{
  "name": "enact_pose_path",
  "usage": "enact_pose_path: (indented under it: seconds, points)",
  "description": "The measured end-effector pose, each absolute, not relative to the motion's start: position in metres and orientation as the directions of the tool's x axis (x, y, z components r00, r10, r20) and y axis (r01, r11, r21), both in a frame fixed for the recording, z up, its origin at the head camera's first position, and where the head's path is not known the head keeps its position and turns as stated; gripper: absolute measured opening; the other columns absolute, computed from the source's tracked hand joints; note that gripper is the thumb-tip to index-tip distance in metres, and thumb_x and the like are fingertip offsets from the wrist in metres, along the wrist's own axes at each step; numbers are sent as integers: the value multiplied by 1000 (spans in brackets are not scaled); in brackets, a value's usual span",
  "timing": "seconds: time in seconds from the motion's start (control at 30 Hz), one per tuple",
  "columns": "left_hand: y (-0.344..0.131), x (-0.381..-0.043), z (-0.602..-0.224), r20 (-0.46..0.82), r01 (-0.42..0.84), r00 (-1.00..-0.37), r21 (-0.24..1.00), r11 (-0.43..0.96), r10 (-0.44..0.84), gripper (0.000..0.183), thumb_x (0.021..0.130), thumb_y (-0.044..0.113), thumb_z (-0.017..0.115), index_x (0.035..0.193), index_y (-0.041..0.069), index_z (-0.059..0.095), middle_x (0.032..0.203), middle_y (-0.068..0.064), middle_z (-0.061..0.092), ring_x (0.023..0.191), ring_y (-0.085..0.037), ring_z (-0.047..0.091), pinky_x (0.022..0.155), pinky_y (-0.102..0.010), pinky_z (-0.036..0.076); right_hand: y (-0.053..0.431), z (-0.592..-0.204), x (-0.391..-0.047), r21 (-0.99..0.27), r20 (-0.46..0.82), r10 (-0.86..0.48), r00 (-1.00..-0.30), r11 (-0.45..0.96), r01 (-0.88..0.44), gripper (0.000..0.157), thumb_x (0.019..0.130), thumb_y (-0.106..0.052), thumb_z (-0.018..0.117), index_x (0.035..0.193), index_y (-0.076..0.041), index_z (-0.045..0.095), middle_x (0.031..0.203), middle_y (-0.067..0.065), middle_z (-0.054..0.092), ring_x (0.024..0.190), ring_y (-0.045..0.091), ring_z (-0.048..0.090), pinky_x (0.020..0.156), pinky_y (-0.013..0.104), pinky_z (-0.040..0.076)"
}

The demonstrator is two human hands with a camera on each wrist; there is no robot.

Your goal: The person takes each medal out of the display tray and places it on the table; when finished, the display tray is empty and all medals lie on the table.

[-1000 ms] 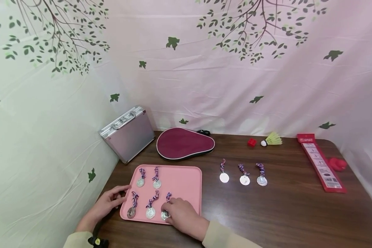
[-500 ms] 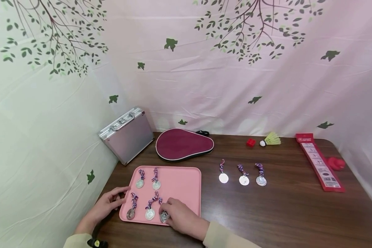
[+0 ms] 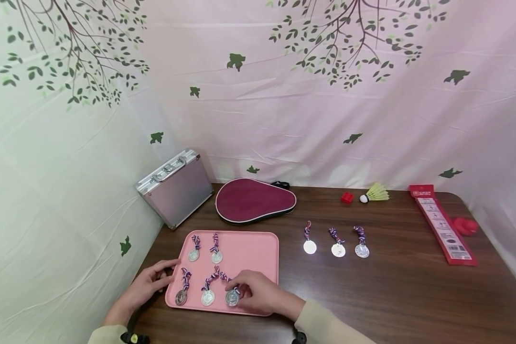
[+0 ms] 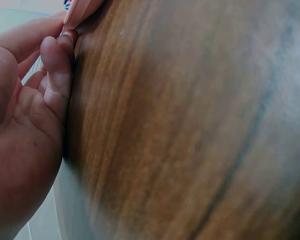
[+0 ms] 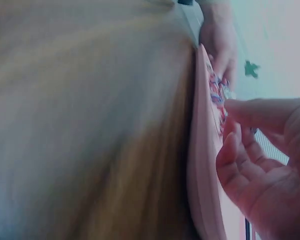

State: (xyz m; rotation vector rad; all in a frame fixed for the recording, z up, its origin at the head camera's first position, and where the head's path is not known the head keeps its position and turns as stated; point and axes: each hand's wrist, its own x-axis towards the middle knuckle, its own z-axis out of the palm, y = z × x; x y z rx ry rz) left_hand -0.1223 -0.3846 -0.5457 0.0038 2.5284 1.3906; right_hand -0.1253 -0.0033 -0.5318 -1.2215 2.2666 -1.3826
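Observation:
On the pink tray (image 3: 251, 248), several silver medals with knotted red, white and blue ribbons lie in two rows. My right hand (image 3: 260, 292) is over the front row, thumb and index finger parted beside the rightmost medal (image 3: 232, 298). That medal lies on the tray, its ribbon partly behind the index finger. In the right wrist view my right hand (image 5: 270, 165) hovers at the tray's rim (image 5: 202, 150), fingers relaxed. My left hand (image 3: 148, 282) holds the tray's left edge; in the left wrist view its fingertips (image 4: 55, 52) meet the tray's rim (image 4: 82, 11).
Three more medals (image 3: 338, 250) lie on the brown table (image 3: 370, 301) right of the tray. Behind stand a silver case (image 3: 178, 191) and a maroon paddle case (image 3: 253, 200). A red block (image 3: 347, 198), a shuttlecock (image 3: 375, 193), a red package (image 3: 445, 229) and a red object (image 3: 465, 226) lie farther right.
The rightmost front medal was shifted slightly left, then back right. My right hand has loosened its fingers from it and drawn a little to the right. My left hand stays at the tray.

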Motion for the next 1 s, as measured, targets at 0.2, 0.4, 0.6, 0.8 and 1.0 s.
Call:
enact_pose_path:
  seconds: [0.2,0.4,0.6,0.8,1.0]
  points:
    - [-385,-122,-546,-217,-118,-969,828,548,120,44,86,31,70,129,29,59,110,-8,55,75,-22,51,59,-29,48,33,-528,-139,-850,281,-721,-633,119,-513,39,75,-2,78,112,-12,67,94,0,62,75,21,59,63,26,52]
    - [-384,-121,-547,-203,-104,-971,836,539,127,45,86,29,70,129,28,59,111,-7,55,74,-21,51,58,-29,48,87,-513,-152,-823,371,-655,-658,96,-560,38,75,3,77,110,-5,65,96,12,62,66,29,58,55,32,50]
    - [-384,-121,-548,-209,-112,-970,836,538,123,45,86,31,70,129,28,58,114,-7,55,74,-21,50,58,-29,48,154,-499,-163,-808,379,-573,-726,177,-562,39,75,10,73,111,-2,64,102,18,60,67,25,57,55,28,49]
    - [-384,-121,-548,-222,-126,-968,839,529,121,44,87,29,69,130,27,58,117,-5,56,73,-21,50,58,-29,48,222,-506,-170,-817,322,-430,-843,323,-477,40,75,9,75,112,-1,64,104,16,61,79,29,61,62,29,51]
    - [-382,-121,-546,-222,-129,-968,834,536,113,44,86,28,70,129,28,58,117,-5,56,71,-20,50,58,-29,48,293,-535,-180,-798,262,-327,-908,456,-395,42,79,-5,77,118,-7,63,108,9,62,86,20,62,69,27,51]
